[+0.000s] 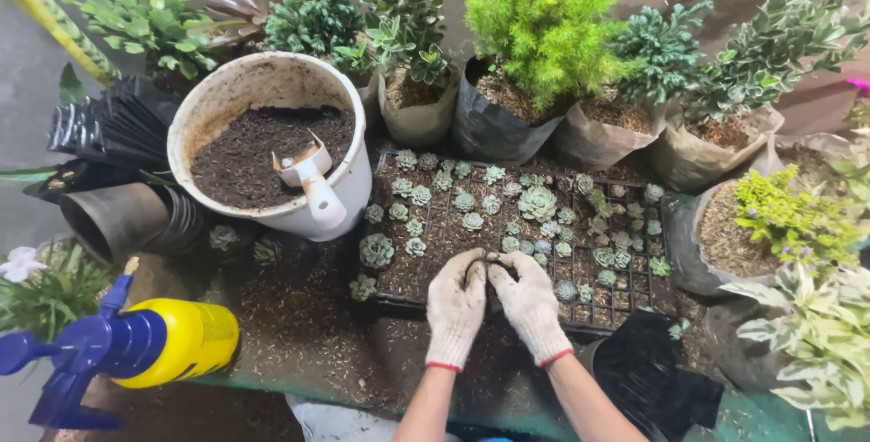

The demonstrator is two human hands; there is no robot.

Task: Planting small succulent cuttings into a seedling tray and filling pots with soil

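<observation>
Both my hands wear white knit gloves with red cuffs. My left hand point(456, 306) and my right hand point(530, 302) press together over the near edge of a black seedling tray point(625, 320). Between the fingertips sits something small and dark; what it is cannot be made out. The tray holds several small grey-green rosette succulents point(536, 202) in soil-filled cells. Loose soil is scattered on the table around the tray.
A white bucket of dark soil point(272, 148) with a white scoop point(313, 184) stands at left. Stacked black pots point(118, 216) lie beside it. A yellow and blue spray bottle point(136, 347) lies front left. Bagged plants point(535, 89) line the back and right; a black bag point(648, 374) lies front right.
</observation>
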